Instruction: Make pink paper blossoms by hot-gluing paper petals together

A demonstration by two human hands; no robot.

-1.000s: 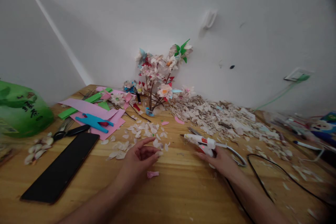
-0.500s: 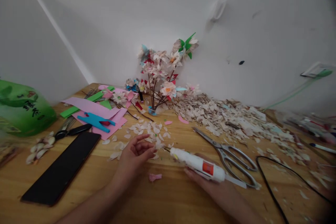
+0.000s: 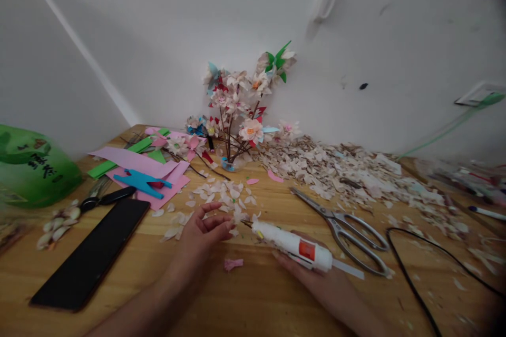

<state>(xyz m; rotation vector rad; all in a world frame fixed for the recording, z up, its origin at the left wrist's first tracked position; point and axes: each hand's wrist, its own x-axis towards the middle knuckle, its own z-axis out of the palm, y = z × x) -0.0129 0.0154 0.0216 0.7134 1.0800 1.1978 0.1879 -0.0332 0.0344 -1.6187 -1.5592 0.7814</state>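
Observation:
In my right hand is a white hot glue gun (image 3: 290, 245) with an orange-red label and a pale glue stick (image 3: 348, 269) out of its back end. My right hand (image 3: 302, 268) wraps it from below, most fingers hidden behind it. The nozzle points left, toward my left hand (image 3: 207, 231), whose thumb and forefinger are pinched together at a pale petal (image 3: 239, 215). A thin dark twig (image 3: 247, 223) shows between this petal and the nozzle; what supports it is unclear. Loose white petals (image 3: 233, 192) lie just beyond, and a pink paper scrap (image 3: 233, 264) lies below.
Artificial flowers (image 3: 237, 97) on twigs stand at the wall. Scissors (image 3: 340, 229) and a black cable (image 3: 411, 295) lie right, before a petal heap (image 3: 336, 171). At left are a phone (image 3: 93, 253), coloured paper (image 3: 130, 160) and a green bag (image 3: 37, 168).
The whole view has shifted slightly. The glue gun has moved a little left and down, nearer my left hand, which keeps its pinched pose.

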